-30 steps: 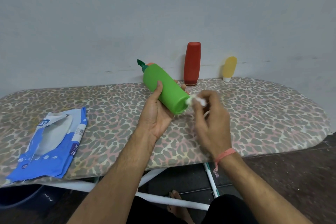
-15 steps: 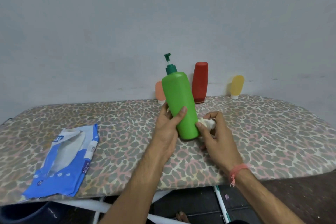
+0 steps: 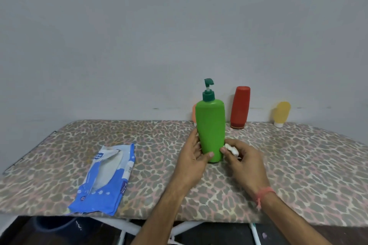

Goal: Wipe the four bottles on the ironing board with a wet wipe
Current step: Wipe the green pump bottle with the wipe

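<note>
On the ironing board (image 3: 298, 175), near its middle, the green bottle (image 3: 210, 129) stands upright, pump on top. The left hand (image 3: 192, 162) grips its lower part, thumb across the front and fingers round the far side. The right hand (image 3: 244, 162) is curled round a balled white wipe (image 3: 231, 149), pinching it, with the thumb tip touching the bottle's lower right side.

The bottle is tall and narrow and stands on padded cloth, so it looks likely to tip if the left hand lets go while the right still pushes sideways low down. A fall backward could knock the red bottle (image 3: 240, 107) or the orange bottle (image 3: 194, 113), which stands just behind the green one and is mostly hidden by it. The wipe is bunched small, so it may cover little per stroke and could slip from the fingers. A press on the pump could squirt out its contents.

The yellow bottle (image 3: 281, 113) stands well to the right, cap down, like the red one; all three line the wall (image 3: 179, 36). The board wears a leopard-print cover, soft and a little uneven. A blue wipe pack (image 3: 107, 181) lies open at the left, apart from both hands. The wall is plain grey with a few marks. Below the front edge show white metal legs (image 3: 127, 226) and a dark floor.
</note>
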